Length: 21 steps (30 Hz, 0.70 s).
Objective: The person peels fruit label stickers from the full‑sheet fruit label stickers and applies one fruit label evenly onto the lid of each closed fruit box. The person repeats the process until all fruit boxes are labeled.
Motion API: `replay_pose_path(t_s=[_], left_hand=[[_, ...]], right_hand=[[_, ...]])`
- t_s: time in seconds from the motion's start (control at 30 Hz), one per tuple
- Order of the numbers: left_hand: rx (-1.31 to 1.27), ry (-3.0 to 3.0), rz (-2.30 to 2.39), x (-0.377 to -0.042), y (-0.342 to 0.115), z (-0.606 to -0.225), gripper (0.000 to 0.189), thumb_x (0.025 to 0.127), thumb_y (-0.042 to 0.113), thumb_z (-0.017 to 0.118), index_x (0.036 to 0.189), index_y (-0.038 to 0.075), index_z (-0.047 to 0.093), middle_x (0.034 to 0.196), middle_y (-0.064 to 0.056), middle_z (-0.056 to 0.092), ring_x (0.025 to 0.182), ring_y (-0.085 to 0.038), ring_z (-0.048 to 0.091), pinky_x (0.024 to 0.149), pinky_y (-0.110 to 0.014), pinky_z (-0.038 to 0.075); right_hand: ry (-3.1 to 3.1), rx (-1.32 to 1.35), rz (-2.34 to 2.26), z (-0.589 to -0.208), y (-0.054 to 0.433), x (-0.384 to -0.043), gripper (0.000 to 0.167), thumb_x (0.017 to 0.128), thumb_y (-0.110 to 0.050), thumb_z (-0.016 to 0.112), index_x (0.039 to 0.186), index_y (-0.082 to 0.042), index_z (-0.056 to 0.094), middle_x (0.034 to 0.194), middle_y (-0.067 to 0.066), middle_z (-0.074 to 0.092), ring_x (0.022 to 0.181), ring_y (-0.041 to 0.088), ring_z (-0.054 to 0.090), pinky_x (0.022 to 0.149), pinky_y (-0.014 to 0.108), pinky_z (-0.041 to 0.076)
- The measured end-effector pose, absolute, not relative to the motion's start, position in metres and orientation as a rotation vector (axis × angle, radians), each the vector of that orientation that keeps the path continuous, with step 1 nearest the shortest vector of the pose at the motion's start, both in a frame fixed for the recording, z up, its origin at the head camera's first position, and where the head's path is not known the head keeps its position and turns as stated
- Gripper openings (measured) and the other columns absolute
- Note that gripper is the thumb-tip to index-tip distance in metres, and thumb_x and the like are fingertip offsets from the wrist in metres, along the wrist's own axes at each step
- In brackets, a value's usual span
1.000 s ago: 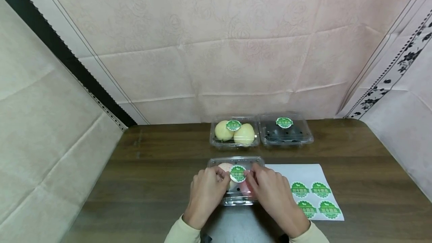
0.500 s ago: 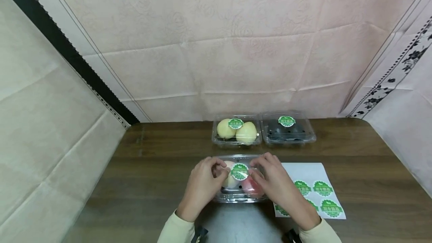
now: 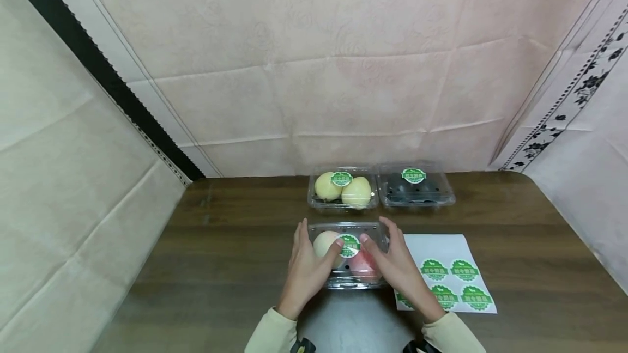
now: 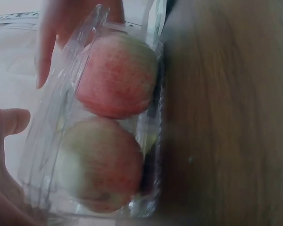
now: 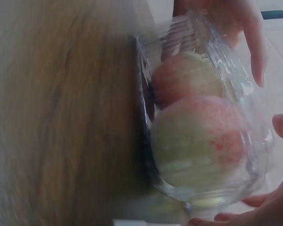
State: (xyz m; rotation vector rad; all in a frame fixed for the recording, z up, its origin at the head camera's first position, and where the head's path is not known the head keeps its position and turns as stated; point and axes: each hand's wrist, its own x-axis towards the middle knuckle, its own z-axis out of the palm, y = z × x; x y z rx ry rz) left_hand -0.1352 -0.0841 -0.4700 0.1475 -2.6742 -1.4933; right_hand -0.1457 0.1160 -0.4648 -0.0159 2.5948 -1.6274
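Note:
In the head view, a clear plastic clamshell box (image 3: 355, 283) stands shut on the table, with two round red and pale-green fruits (image 4: 118, 75) inside. A round green-and-white sticker (image 3: 350, 245) lies on its lid. My left hand (image 3: 309, 271) is along the box's left side, its fingers extended and its thumb over the lid beside the sticker. On the opposite side my right hand (image 3: 399, 266) mirrors it, thumb by the sticker's right edge. The right wrist view shows right-hand fingertips (image 5: 226, 217) at the box's end. Whether the thumbs touch the lid I cannot tell.
A white sheet of green stickers (image 3: 441, 249) lies to the right, partly under my right forearm. Farther back stand two labelled clamshell boxes side by side, one with pale yellow fruits (image 3: 356, 193), the other with dark contents (image 3: 414, 192). A fabric wall rises behind the table (image 3: 235, 255).
My fingertips held the sticker's edges over the lid before. Now they have let go, the fingers have spread down the box's sides, and the thumbs are by the sticker.

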Motion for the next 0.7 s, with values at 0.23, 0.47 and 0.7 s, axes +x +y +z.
replay_pose_path(t_s=[0.23, 0.47, 0.7], left_hand=[[0.252, -2.668, -1.519, -0.139, -0.080, -0.473, 0.109, 0.089, 0.056, 0.078, 0.166, 0.001, 0.023, 0.164, -0.031, 0.034, 0.140, -0.053, 0.047, 0.106, -0.072, 0.045], [0.281, -2.692, -1.474, -0.140, -0.077, -0.472, 0.111, 0.087, 0.058, 0.079, 0.165, 0.002, 0.025, 0.162, -0.028, 0.039, 0.132, -0.056, 0.052, 0.099, -0.074, 0.047], [0.286, -2.713, -1.474, -0.145, -0.078, -0.467, 0.106, 0.088, 0.058, 0.080, 0.161, -0.001, 0.031, 0.159, -0.027, 0.043, 0.124, -0.050, 0.059, 0.093, -0.065, 0.054]], right_hand=[[2.475, 0.062, -1.671, -0.466, 0.106, -0.148, 0.103, 0.101, -0.049, 0.068, 0.164, 0.005, 0.008, 0.169, 0.034, 0.017, 0.152, 0.052, 0.029, 0.122, 0.066, 0.026], [2.561, 0.095, -1.562, -0.464, 0.101, -0.148, 0.110, 0.098, -0.056, 0.069, 0.163, 0.008, 0.008, 0.167, 0.038, 0.020, 0.152, 0.053, 0.027, 0.120, 0.069, 0.028], [2.714, 0.094, -1.409, -0.462, 0.097, -0.151, 0.105, 0.098, -0.054, 0.070, 0.160, 0.012, 0.017, 0.161, 0.040, 0.027, 0.141, 0.056, 0.043, 0.113, 0.069, 0.040]])
